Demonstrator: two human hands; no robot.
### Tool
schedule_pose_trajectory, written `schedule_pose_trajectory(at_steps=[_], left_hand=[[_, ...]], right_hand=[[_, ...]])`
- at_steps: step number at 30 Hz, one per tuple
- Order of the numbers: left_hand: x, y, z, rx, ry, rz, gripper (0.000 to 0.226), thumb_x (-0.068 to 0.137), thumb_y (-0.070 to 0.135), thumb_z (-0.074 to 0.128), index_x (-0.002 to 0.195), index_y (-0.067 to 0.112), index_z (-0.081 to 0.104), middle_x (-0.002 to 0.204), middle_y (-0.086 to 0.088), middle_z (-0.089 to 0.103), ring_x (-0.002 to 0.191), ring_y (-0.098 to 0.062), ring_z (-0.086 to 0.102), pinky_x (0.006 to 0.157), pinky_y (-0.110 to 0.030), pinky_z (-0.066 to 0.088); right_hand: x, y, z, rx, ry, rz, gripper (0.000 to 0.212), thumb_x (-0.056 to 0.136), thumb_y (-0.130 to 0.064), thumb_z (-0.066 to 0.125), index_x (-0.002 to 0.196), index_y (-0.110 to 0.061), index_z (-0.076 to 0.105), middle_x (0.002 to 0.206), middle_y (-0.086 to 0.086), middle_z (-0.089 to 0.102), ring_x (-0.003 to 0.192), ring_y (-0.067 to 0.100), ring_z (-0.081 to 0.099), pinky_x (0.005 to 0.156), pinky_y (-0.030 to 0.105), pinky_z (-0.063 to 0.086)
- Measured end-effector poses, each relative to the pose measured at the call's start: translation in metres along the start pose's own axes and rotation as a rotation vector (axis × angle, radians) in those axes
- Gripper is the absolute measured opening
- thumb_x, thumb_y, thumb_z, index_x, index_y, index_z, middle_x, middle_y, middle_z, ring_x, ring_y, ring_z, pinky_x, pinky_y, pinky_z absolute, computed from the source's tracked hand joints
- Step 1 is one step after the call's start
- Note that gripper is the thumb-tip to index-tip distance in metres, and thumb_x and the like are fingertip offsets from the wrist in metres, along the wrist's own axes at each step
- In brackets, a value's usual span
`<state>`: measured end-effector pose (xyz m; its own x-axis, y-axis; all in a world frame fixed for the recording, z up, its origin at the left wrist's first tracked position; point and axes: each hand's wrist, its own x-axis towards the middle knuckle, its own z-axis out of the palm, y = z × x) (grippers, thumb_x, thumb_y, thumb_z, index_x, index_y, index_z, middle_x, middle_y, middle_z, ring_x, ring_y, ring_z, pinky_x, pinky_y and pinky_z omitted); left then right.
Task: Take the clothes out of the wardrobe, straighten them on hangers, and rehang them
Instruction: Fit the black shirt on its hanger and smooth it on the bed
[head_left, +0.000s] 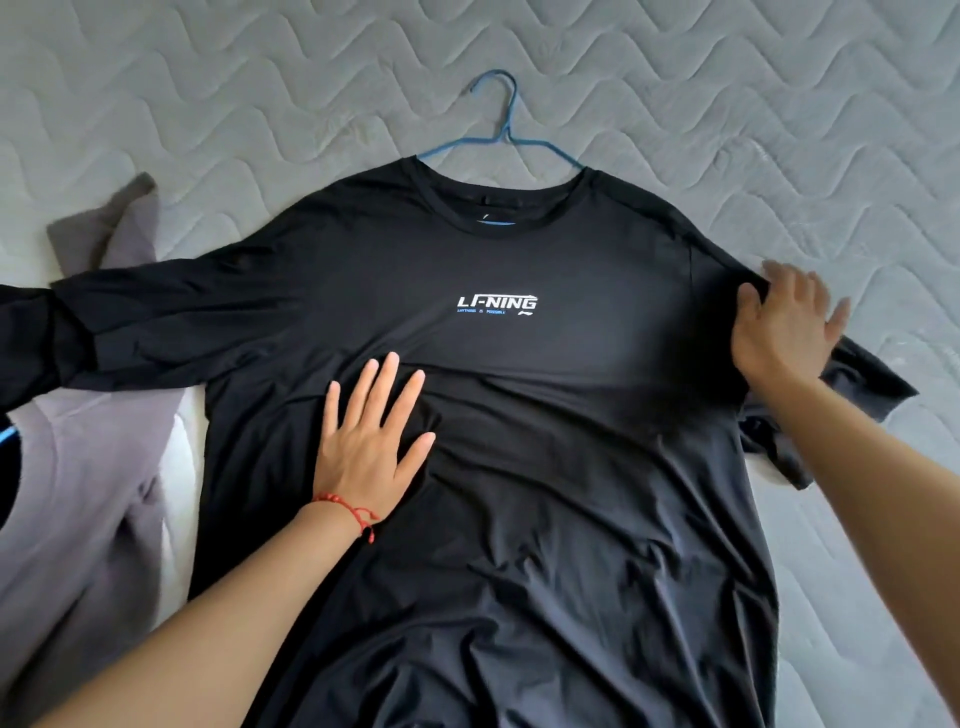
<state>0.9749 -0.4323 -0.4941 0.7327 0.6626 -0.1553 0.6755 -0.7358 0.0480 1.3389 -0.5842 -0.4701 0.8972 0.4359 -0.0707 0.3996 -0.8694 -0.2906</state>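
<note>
Shirt (493, 389): black, flat on the bed (779, 104), neck far, hem near.
Grey top (93, 467): under the left sleeve.
Left hand (371, 447): flat, fingers apart, pressing the middle.
Hanger (501, 124): blue, inside the neck.
Right hand (784, 327): pinching the right sleeve; free bed beyond to pull it out.

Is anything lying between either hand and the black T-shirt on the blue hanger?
Nothing visible does. The left hand presses flat on the black printed T-shirt below its logo, and the right hand grips its sleeve seam. The blue wire hanger sits in the collar, on the grey quilted mattress.
</note>
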Motion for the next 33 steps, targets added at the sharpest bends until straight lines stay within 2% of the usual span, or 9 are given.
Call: schedule_pose_trajectory(at_steps=[4, 7, 10, 13, 17, 19, 22, 26, 33], left_hand=[[0.0, -0.001, 0.001, -0.02, -0.002, 0.001, 0.061, 0.088, 0.05, 0.029, 0.144, 0.028, 0.022, 0.155, -0.004, 0.022, 0.142, -0.022, 0.022, 0.111, -0.053, 0.022], [0.0, -0.001, 0.001, -0.009, -0.008, -0.003, 0.061, 0.088, 0.05, 0.028, 0.145, 0.028, 0.021, 0.155, -0.005, 0.022, 0.142, -0.022, 0.021, 0.111, -0.053, 0.021], [0.0, -0.001, 0.0, -0.015, -0.009, -0.006, 0.06, 0.089, 0.049, 0.027, 0.145, 0.027, 0.022, 0.155, -0.005, 0.022, 0.143, -0.023, 0.021, 0.111, -0.054, 0.02], [-0.001, 0.002, -0.003, -0.002, -0.015, -0.022, 0.058, 0.09, 0.046, 0.026, 0.144, 0.024, 0.024, 0.155, -0.007, 0.023, 0.142, -0.025, 0.023, 0.11, -0.055, 0.021], [-0.015, 0.004, -0.003, -0.005, -0.018, -0.075, 0.057, 0.091, 0.042, 0.025, 0.145, 0.022, 0.024, 0.154, -0.008, 0.026, 0.141, -0.027, 0.025, 0.11, -0.055, 0.023], [-0.037, -0.003, 0.0, 0.0, -0.031, -0.103, 0.058, 0.09, 0.042, 0.026, 0.144, 0.022, 0.024, 0.153, -0.008, 0.027, 0.14, -0.026, 0.028, 0.109, -0.054, 0.025], [-0.083, -0.025, 0.002, 0.03, -0.088, -0.116, 0.058, 0.09, 0.044, 0.025, 0.143, 0.021, 0.027, 0.152, -0.01, 0.029, 0.138, -0.029, 0.032, 0.107, -0.055, 0.03], [-0.138, -0.04, -0.003, -0.002, -0.151, -0.202, 0.067, 0.093, 0.052, 0.003, 0.142, 0.016, 0.03, 0.152, -0.015, 0.028, 0.138, -0.032, 0.03, 0.106, -0.056, 0.029], [-0.191, 0.041, 0.004, -0.062, -0.175, -0.066, 0.059, 0.093, 0.052, 0.017, 0.142, 0.022, 0.028, 0.151, -0.005, 0.029, 0.139, -0.023, 0.023, 0.108, -0.051, 0.023]], right_hand=[[0.023, 0.001, -0.007, -0.068, -0.06, -0.046, 0.035, 0.094, -0.027, 0.044, 0.123, -0.008, 0.051, 0.126, 0.022, 0.053, 0.12, 0.038, 0.042, 0.101, 0.047, 0.028], [0.026, 0.001, -0.013, -0.137, -0.019, 0.031, 0.027, 0.094, -0.02, 0.045, 0.11, -0.001, 0.056, 0.115, 0.026, 0.058, 0.113, 0.04, 0.046, 0.097, 0.045, 0.028], [0.009, -0.017, -0.017, -0.094, 0.153, 0.086, 0.031, 0.093, -0.019, 0.042, 0.115, -0.002, 0.053, 0.126, 0.024, 0.049, 0.121, 0.04, 0.038, 0.104, 0.047, 0.024], [-0.055, -0.055, -0.01, 0.096, 0.176, -0.223, 0.038, 0.089, -0.026, 0.047, 0.122, -0.007, 0.052, 0.137, 0.016, 0.046, 0.13, 0.034, 0.038, 0.107, 0.045, 0.025], [-0.164, -0.078, 0.026, 0.049, -0.097, -0.654, 0.047, 0.089, -0.032, 0.052, 0.133, -0.016, 0.049, 0.148, 0.007, 0.038, 0.139, 0.028, 0.032, 0.111, 0.047, 0.024], [-0.19, -0.063, 0.038, -0.039, -0.178, -0.606, 0.051, 0.091, -0.038, 0.047, 0.139, -0.02, 0.043, 0.152, 0.003, 0.032, 0.141, 0.026, 0.028, 0.113, 0.046, 0.022], [-0.205, -0.017, 0.033, -0.085, -0.143, -0.308, 0.057, 0.09, -0.045, 0.034, 0.141, -0.021, 0.039, 0.152, 0.004, 0.031, 0.14, 0.027, 0.029, 0.112, 0.045, 0.02], [-0.242, 0.026, 0.012, -0.13, -0.16, -0.14, 0.061, 0.09, -0.043, 0.025, 0.142, -0.014, 0.037, 0.152, 0.011, 0.03, 0.14, 0.03, 0.028, 0.112, 0.052, 0.02], [-0.329, -0.006, 0.01, -0.124, -0.332, -0.528, 0.056, 0.088, -0.041, 0.037, 0.137, -0.016, 0.045, 0.147, 0.009, 0.039, 0.138, 0.022, 0.025, 0.112, 0.041, 0.015]])
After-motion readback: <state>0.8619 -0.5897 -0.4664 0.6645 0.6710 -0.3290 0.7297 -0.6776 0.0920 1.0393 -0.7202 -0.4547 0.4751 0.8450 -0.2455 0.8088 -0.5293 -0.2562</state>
